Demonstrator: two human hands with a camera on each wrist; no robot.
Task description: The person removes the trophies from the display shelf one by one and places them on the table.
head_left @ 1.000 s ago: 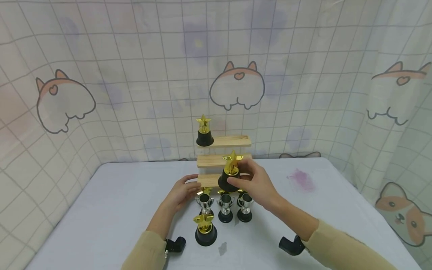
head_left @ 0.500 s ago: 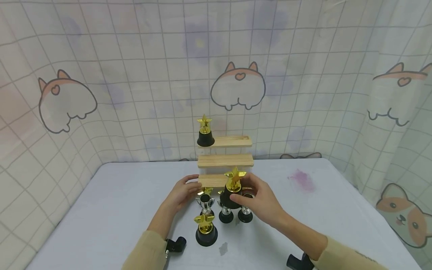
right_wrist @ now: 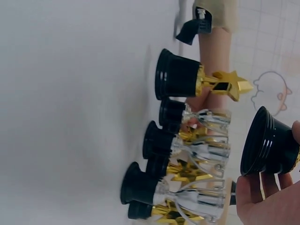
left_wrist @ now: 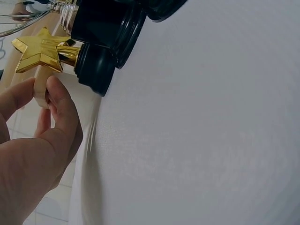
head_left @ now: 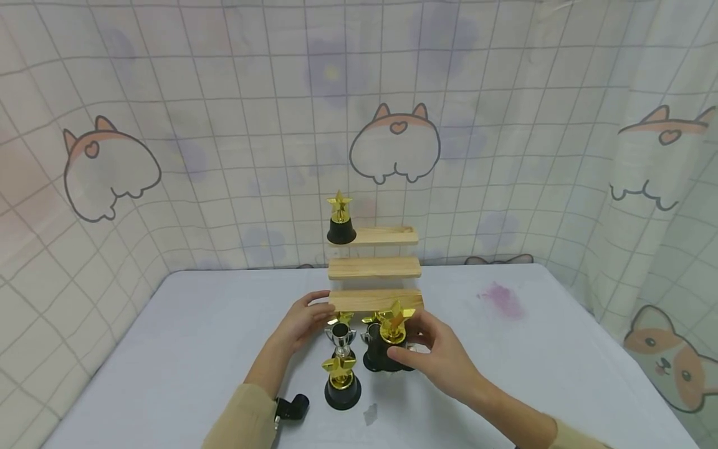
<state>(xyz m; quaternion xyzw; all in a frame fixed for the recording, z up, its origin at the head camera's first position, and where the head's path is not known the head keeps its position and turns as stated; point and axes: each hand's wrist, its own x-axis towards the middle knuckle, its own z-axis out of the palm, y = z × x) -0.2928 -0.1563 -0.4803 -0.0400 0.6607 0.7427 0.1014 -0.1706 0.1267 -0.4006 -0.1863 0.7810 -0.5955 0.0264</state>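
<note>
My right hand (head_left: 440, 352) grips a gold star trophy (head_left: 394, 330) by its black base, low in front of the shelf and hiding part of the silver cups behind it. In the right wrist view that trophy's base (right_wrist: 269, 145) is off the table. My left hand (head_left: 305, 318) pinches the left end of the lowest wooden board (head_left: 370, 300) between thumb and fingers. Another star trophy (head_left: 342, 383) stands nearest the front. Behind it are silver cup trophies (right_wrist: 206, 152) in a row, with more gold stars (right_wrist: 187, 171) behind them.
The stepped wooden shelf has a middle board (head_left: 374, 268) and a top board (head_left: 387, 236). One star trophy (head_left: 341, 218) stands at the top board's left end. A white cloth covers the table (head_left: 196, 349), and a patterned curtain (head_left: 252, 156) hangs behind.
My right hand has lowered the star trophy from in front of the boards to just before the silver cups, moving slightly right. My left hand stays at the board's end.
</note>
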